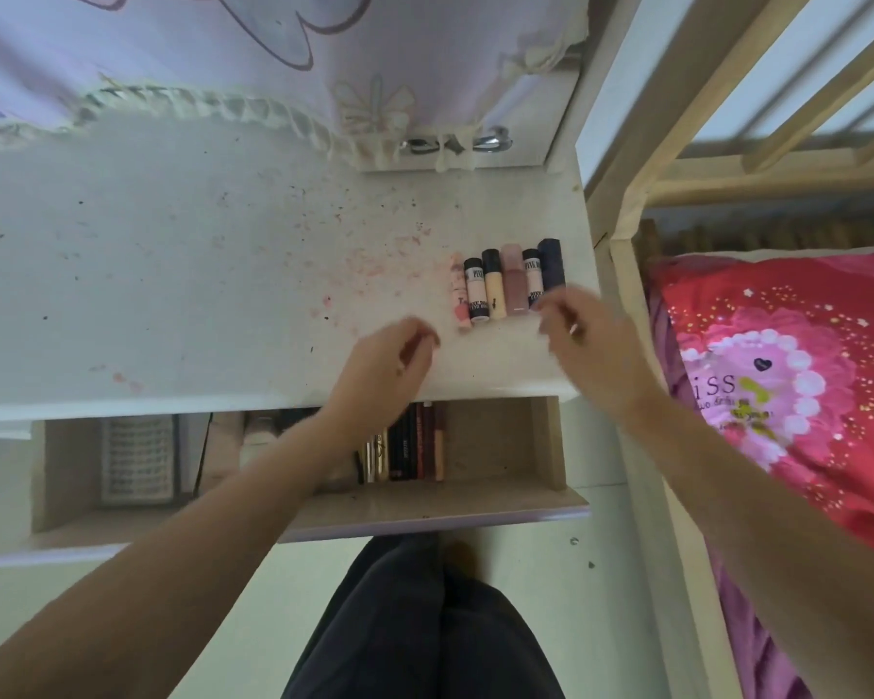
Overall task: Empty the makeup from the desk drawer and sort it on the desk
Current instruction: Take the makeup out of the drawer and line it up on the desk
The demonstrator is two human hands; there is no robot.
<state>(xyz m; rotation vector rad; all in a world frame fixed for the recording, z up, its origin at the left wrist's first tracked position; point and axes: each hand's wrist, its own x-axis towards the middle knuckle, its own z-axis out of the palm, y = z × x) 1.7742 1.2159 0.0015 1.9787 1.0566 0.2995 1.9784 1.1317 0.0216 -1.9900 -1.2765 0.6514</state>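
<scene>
Several makeup tubes lie side by side in a row near the right end of the white desk. My left hand hovers over the desk's front edge, left of the row, fingers loosely curled and holding nothing. My right hand is just below the right end of the row, fingers loosely bent, blurred, with nothing visibly in it. Below the desk the drawer stands pulled out. It holds dark lipsticks and slim tubes, a lash tray and pale bottles, partly hidden by my left arm.
The desk top is stained with pink smears and dark specks. A frilled pink cloth hangs at the back. A wooden bed frame with a red pillow stands close on the right. My dark-trousered legs are below the drawer.
</scene>
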